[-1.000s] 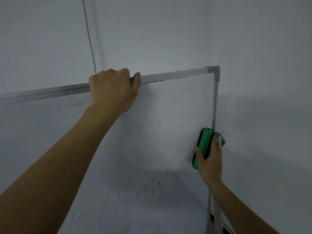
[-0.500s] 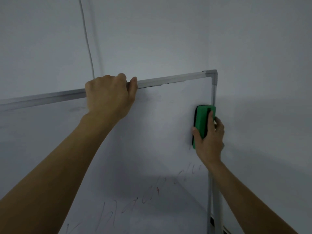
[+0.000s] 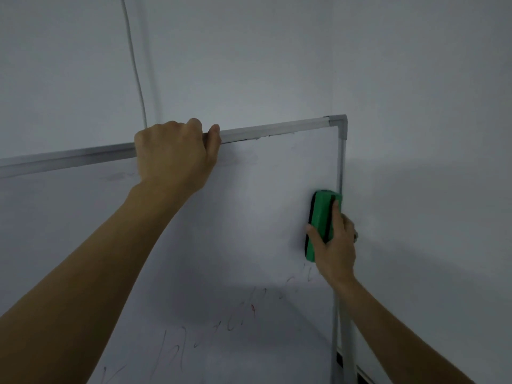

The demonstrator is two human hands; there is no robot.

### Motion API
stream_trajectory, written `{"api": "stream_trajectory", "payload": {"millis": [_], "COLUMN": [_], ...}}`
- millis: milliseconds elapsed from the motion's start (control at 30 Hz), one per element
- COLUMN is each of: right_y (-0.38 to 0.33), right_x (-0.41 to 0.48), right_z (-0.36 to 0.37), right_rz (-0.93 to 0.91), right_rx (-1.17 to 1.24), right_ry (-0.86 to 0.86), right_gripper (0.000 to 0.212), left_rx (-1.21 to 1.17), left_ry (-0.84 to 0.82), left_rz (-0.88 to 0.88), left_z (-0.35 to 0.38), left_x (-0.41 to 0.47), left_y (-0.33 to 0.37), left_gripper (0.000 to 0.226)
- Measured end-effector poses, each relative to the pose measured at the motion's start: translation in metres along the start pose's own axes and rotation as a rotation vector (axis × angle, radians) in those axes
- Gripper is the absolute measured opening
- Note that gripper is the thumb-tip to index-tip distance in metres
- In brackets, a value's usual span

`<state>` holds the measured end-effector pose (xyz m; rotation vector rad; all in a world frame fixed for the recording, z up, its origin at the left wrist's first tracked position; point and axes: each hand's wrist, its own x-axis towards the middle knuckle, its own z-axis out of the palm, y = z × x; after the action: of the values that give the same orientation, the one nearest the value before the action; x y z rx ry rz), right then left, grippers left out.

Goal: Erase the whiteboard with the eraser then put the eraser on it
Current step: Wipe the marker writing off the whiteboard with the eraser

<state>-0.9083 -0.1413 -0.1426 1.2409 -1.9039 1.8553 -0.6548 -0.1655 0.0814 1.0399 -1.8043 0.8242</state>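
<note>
meanwhile right hand (image 3: pixel 333 245) grips eraser (image 3: pixel 321 217) (green) on whiteboard (image 3: pixel 249 217); left hand (image 3: pixel 173 156) clutches its frame (image 3: pixel 277 128).

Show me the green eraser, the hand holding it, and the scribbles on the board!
green eraser (image 3: pixel 321 214): head view, on its green back.
right hand (image 3: pixel 336 246): head view, on the back of the hand.
scribbles (image 3: pixel 250 307): head view, on one faint stroke.

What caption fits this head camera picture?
Right hand holds green eraser against whiteboard; left hand grips top frame.

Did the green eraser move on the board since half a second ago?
Yes. The eraser slid down, now farther below the top right corner of the whiteboard.
</note>
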Motion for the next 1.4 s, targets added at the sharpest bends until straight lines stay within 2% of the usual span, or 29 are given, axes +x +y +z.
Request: {"api": "stream_trajectory", "payload": {"millis": [100,167,300,367,567,667,700,767,833,900,933,1033,1100,1167,1233,1333,1400], "right_y": [-0.010,0.000,0.036,0.049,0.011,0.007,0.018,0.050,0.081,0.089,0.085,0.050,0.031,0.037,0.073,0.115,0.108], "right_x": [0.009,-0.035,-0.157,-0.159,-0.047,-0.054,-0.075,-0.125,-0.160,-0.155,-0.143,-0.094,-0.071,-0.072,-0.100,-0.147,-0.140], "right_z": [0.002,0.016,0.031,0.028,0.015,0.022,0.031,0.046,0.050,0.048,0.048,0.040,0.033,0.032,0.034,0.035,0.037], "right_rz": [0.043,0.020,-0.113,-0.133,0.089,0.171,0.223,0.454,0.701,0.807,0.778,0.522,0.383,0.345,0.507,0.928,0.961], "right_rx": [0.031,-0.035,-0.151,-0.170,-0.008,0.008,0.011,0.034,0.015,0.046,0.088,0.227,0.268,0.232,0.182,0.222,0.294], "right_ry": [0.049,0.039,-0.203,-0.259,-0.036,0.009,-0.009,-0.122,-0.253,-0.303,-0.272,-0.142,-0.088,-0.064,-0.094,-0.255,-0.246], "right_gripper": [0.079,0.076,0.072,0.074,0.079,0.078,0.079,0.081,0.084,0.083,0.083,0.085,0.082,0.078,0.079,0.074,0.070], "left_rx": [0.005,0.014,0.002,0.003,0.034,0.040,0.046,0.061,0.006,-0.036,-0.035,-0.009,-0.013,-0.028,-0.035,-0.036,-0.041], "left_ry": [-0.005,-0.006,0.015,0.016,0.053,0.088,0.102,0.142,0.181,0.156,0.110,0.008,-0.002,0.005,0.008,0.001,0.011], "left_rz": [0.003,-0.005,-0.004,0.000,0.025,0.049,0.065,0.122,0.257,0.417,0.471,0.498,0.489,0.485,0.481,0.484,0.487], "left_z": [0.002,0.002,0.002,0.003,0.004,0.006,0.009,0.016,0.025,0.035,0.040,0.052,0.055,0.055,0.056,0.058,0.059], "left_x": [0.000,0.000,-0.002,-0.003,-0.002,-0.005,-0.007,-0.021,-0.051,-0.091,-0.110,-0.146,-0.152,-0.152,-0.152,-0.154,-0.154], "left_y": [0.001,-0.002,-0.008,-0.010,-0.005,-0.004,-0.005,-0.007,-0.006,-0.007,-0.010,-0.030,-0.035,-0.034,-0.034,-0.037,-0.037], "left_gripper": [0.049,0.049,0.049,0.048,0.046,0.048,0.047,0.044,0.043,0.041,0.041,0.039,0.040,0.039,0.039,0.040,0.040]}}
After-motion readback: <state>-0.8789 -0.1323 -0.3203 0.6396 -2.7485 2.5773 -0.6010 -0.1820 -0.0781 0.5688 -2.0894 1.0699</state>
